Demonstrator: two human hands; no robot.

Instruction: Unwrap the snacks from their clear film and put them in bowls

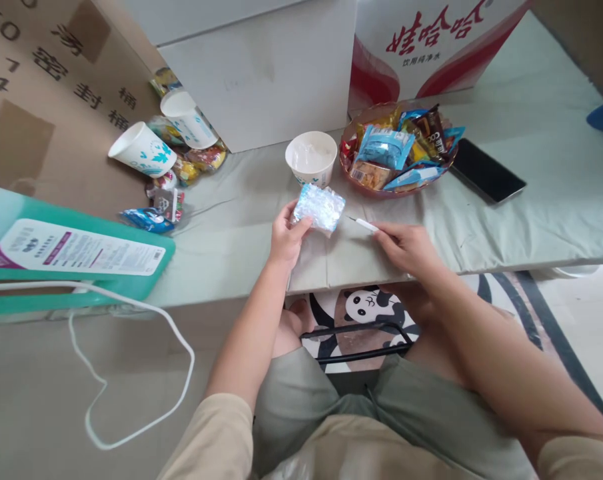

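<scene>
My left hand grips a shiny blue-and-white snack packet by its lower left corner, just in front of a white paper bowl. Clear wrapping shows inside that bowl. In my right hand is a small white-handled knife with a thin pointed blade. Its tip points left at the packet, a short gap away from it. Behind my right hand stands a pinkish clear bowl heaped with several wrapped snacks.
A black phone lies right of the snack bowl. Two paper cups rest on wrapped snacks at the left. A green liquid jug with a white cable stands front left. Cardboard boxes line the back.
</scene>
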